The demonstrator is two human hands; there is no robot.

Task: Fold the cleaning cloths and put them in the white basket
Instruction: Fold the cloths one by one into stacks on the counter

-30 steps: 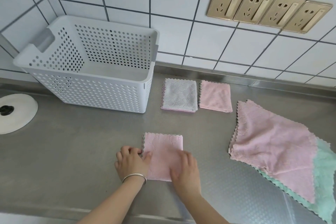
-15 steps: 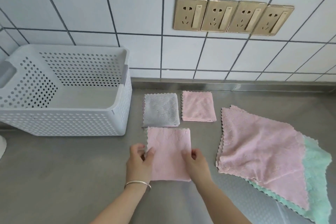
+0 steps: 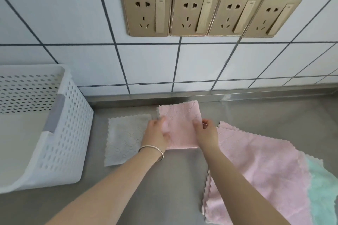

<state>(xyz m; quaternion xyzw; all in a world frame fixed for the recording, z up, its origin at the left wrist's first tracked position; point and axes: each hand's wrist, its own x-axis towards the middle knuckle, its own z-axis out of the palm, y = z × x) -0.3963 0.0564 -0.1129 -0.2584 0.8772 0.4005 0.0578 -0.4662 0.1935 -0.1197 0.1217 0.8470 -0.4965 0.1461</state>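
Fingers of the left hand [image 3: 158, 133] and right hand [image 3: 206, 132] were pinched on opposite edges of the folded pink cloth [image 3: 180, 126], held just right of the folded grey cloth [image 3: 126, 137]. This grip was presumably chosen to keep the fold flat; the white basket [image 3: 60, 133] stood left of the grey cloth.

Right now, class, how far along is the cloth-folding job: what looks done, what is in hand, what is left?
Done: a folded grey cloth lies on the steel counter. In hand: the left hand and right hand hold a folded pink cloth by its sides, beside the grey one. Left: an unfolded pink cloth and a green cloth under it need folding, and the visible part of the white basket holds no cloths.
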